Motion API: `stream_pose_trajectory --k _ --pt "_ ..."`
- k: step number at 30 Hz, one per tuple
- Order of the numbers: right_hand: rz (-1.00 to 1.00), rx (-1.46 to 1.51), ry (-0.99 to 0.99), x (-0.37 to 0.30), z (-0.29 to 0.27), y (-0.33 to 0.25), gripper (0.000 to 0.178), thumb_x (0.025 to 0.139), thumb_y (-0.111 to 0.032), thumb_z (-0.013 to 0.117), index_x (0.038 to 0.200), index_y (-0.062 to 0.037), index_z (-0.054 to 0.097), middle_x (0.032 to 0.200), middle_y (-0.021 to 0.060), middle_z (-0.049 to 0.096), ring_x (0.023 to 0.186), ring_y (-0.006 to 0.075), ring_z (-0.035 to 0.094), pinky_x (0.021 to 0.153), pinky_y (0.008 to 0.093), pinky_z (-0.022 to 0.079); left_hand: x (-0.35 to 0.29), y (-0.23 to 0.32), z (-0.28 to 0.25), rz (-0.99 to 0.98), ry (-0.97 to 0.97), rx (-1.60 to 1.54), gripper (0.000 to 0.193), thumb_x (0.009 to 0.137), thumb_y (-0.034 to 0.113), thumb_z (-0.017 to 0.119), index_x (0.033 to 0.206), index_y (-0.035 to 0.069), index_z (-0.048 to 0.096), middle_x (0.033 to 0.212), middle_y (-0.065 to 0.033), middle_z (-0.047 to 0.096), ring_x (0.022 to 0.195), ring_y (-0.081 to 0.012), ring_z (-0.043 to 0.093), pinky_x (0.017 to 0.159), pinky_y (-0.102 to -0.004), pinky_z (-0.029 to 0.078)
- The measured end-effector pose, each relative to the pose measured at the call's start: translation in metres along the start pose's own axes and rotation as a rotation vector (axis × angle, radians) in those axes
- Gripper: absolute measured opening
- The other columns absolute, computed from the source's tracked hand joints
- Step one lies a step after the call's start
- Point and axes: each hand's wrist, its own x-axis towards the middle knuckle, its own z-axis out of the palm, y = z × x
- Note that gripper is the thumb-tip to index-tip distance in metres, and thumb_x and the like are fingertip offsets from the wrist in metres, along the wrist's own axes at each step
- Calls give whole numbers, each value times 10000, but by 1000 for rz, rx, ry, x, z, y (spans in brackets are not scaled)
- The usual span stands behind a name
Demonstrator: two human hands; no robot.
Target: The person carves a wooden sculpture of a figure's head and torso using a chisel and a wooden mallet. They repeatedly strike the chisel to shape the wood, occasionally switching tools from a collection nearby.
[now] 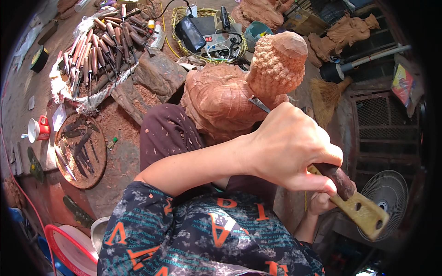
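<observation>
My left hand (294, 147) reaches across in front of me, its fingers wrapped round the dark wooden handle of a carving chisel (261, 105). The blade comes out past the knuckles, its tip at the shoulder and neck of a reddish-brown carved wooden statue (216, 99) with a curl-covered head. Behind and below the left hand is my right hand (321, 203), partly hidden, its fingers curled at a flat yellowish bar with holes (361, 209). That bar lies alongside the chisel's handle and passes under my left thumb. The statue leans near my knee, face turned away.
Many wooden-handled chisels (103, 48) lie heaped at the upper left. Blades rest on a round board (94, 172), with a red-and-white mug (40, 129) beside it. Beyond the statue stands a yellow basket (177, 20) of electrical gear. A fan (391, 188) and broom (324, 99) are right.
</observation>
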Motion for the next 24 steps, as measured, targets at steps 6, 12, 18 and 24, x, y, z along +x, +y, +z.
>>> stream_pose_trajectory --k 6,12,18,24 --pt "-130 -101 -294 13 -1 -13 424 830 -225 683 1119 -13 455 977 113 562 924 189 582 801 312 468 -2 1 -3 14 32 -92 349 680 500 696 703 158 632 542 -25 554 518 -242 585 414 -376 352" --pt "221 -312 -237 -2 -47 -2 173 929 -114 507 1086 -42 508 1012 77 574 901 153 575 788 290 457 -4 12 -5 95 -35 -76 365 715 510 660 682 155 582 549 -23 544 531 -253 589 422 -379 378" --pt "196 -512 46 -2 -28 -12 751 743 -544 738 1196 -58 388 998 81 507 915 166 530 830 316 453 -7 2 -1 154 -31 -14 346 762 509 669 774 170 598 583 8 456 506 -197 525 407 -340 338" --pt "-115 -139 -145 9 -24 -12 660 780 -453 734 1174 -37 406 971 81 519 892 157 536 765 314 455 -4 1 -6 88 -2 -76 380 707 505 667 653 142 570 524 -33 522 520 -262 582 414 -389 365"
